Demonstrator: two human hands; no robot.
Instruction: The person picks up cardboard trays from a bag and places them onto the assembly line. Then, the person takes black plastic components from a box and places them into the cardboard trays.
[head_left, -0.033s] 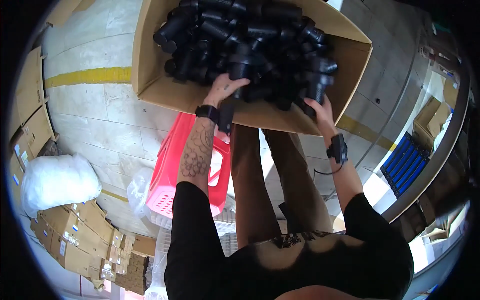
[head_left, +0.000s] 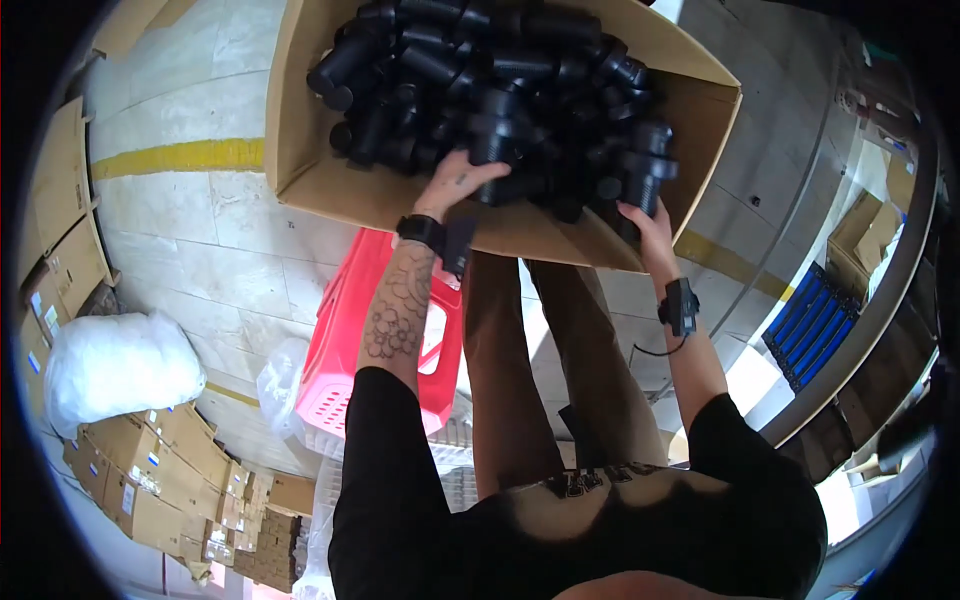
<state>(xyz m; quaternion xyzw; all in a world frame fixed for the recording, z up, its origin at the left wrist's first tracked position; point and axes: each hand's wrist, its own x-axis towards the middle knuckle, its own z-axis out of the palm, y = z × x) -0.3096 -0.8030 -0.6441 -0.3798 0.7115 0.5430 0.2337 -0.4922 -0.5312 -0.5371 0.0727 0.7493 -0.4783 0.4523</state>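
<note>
A large cardboard box (head_left: 545, 234) in front of me holds a jumbled heap of black cylindrical parts (head_left: 430, 65), some with ribbed sections. My left hand (head_left: 460, 185) is closed at the near side of the heap, gripping a black cylinder with a wide collar (head_left: 494, 125). Near the box's right wall, my right hand (head_left: 652, 230) is wrapped round the lower end of another black collared cylinder (head_left: 642, 185), which stands roughly upright. Some of each hand's fingers are hidden behind the parts.
Below the box at left is a pink plastic stool (head_left: 335, 370). A white wrapped bundle (head_left: 125, 365) lies far left, above stacked cartons (head_left: 150, 480). Blue bars in a rack (head_left: 810, 325) stand at right. A yellow line (head_left: 180, 155) crosses the floor.
Both hands have shifted slightly to the right and toward me, their black cylinders still in them. The box and heap look almost the same.
</note>
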